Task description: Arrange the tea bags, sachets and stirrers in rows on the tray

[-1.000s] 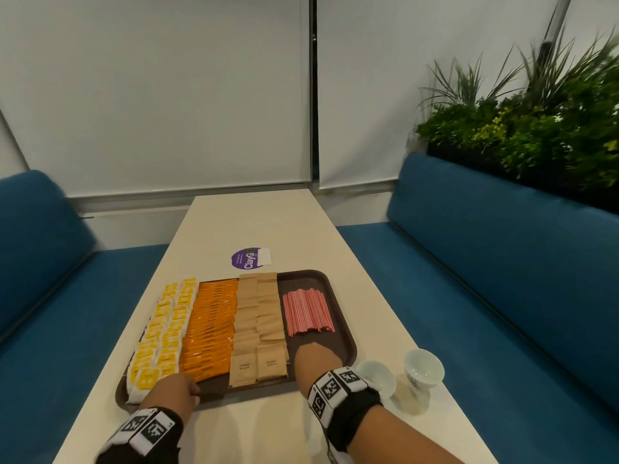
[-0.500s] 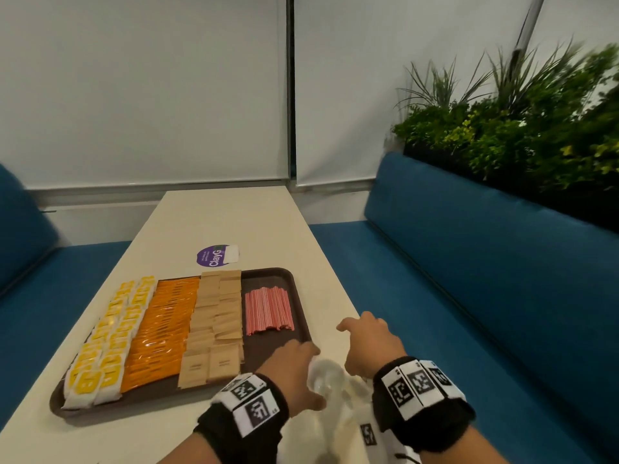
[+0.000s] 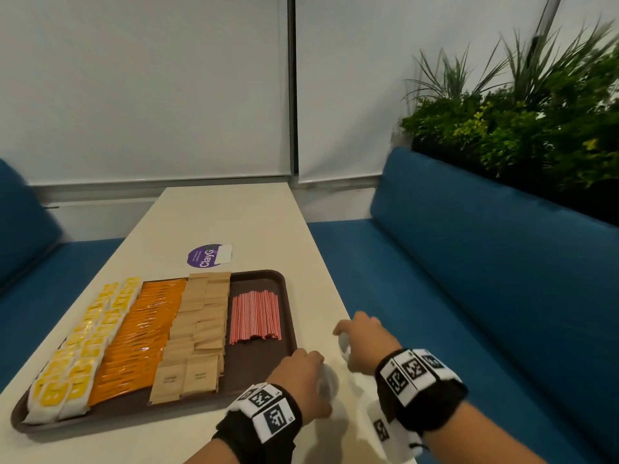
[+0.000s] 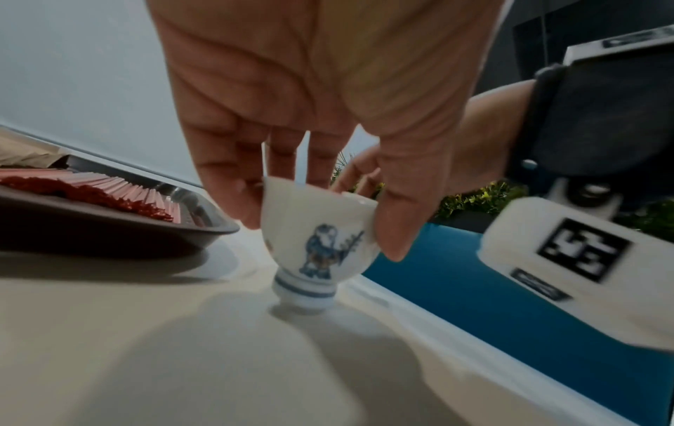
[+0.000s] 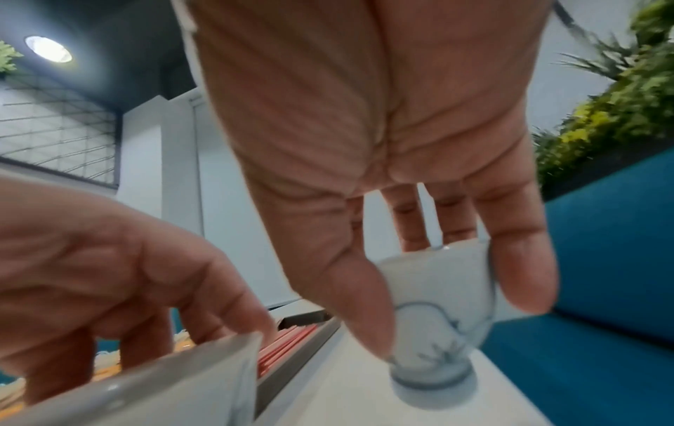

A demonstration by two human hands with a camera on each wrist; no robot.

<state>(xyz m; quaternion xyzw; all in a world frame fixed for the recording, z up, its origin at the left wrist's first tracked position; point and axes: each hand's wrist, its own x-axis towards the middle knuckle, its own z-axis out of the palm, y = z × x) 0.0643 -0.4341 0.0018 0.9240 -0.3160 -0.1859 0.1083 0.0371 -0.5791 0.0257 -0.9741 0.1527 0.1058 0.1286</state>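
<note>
A brown tray (image 3: 255, 362) on the cream table holds rows of yellow tea bags (image 3: 87, 343), orange sachets (image 3: 140, 336), brown paper sachets (image 3: 197, 329) and red stirrers (image 3: 255, 317). Right of the tray's near corner, my left hand (image 3: 311, 370) grips a small white cup (image 4: 313, 239) with a blue figure from above; its foot is on the table. Slightly farther along the table's right edge, my right hand (image 3: 351, 339) grips a second small cup (image 5: 437, 325) the same way. The stirrers (image 4: 120, 190) lie just left of the left-hand cup.
A purple round sticker (image 3: 208, 255) lies on the table behind the tray. Blue benches (image 3: 469, 279) run along both sides, with green plants (image 3: 522, 128) above the right one. The table's right edge (image 3: 335, 296) passes close by both cups.
Both hands left the tray's near edge and moved right to the two small cups, which they now grip. The head view swung right.
</note>
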